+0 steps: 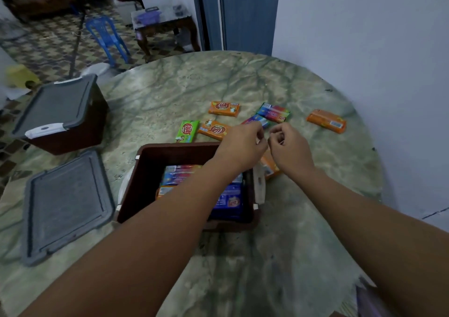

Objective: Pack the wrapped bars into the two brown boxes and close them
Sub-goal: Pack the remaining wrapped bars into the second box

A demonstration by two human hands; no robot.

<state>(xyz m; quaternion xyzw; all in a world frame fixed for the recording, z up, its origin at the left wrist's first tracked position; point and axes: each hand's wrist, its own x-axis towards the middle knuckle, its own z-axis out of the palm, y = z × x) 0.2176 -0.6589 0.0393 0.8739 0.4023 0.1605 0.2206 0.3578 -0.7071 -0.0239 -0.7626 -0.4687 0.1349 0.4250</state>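
Wrapped bars lie partly packed, partly loose on the round green marble-patterned table [279, 256]. Far left of both hands stands the closed brown plastic box with a grey lid [62, 114], its contents hidden. Nearer, the loose flat grey lid [65, 206] lies beside the open brown plastic box [148, 178], which sits under the left forearm and holds multicoloured, orange and blue bars [229, 201]. Just beyond the box, left of the left hand [243, 141], lie a green bar [187, 131] and two orange bars [213, 129]. The left hand hovers with fingers loosely curled, holding nothing I can see. The right hand [290, 146] hangs close beside it, fingers curled, thumb near the forefinger; whether it pinches anything I cannot tell. Beyond the hands lie rainbow-wrapped bars [274, 112]; far right, a lone orange bar [326, 120].
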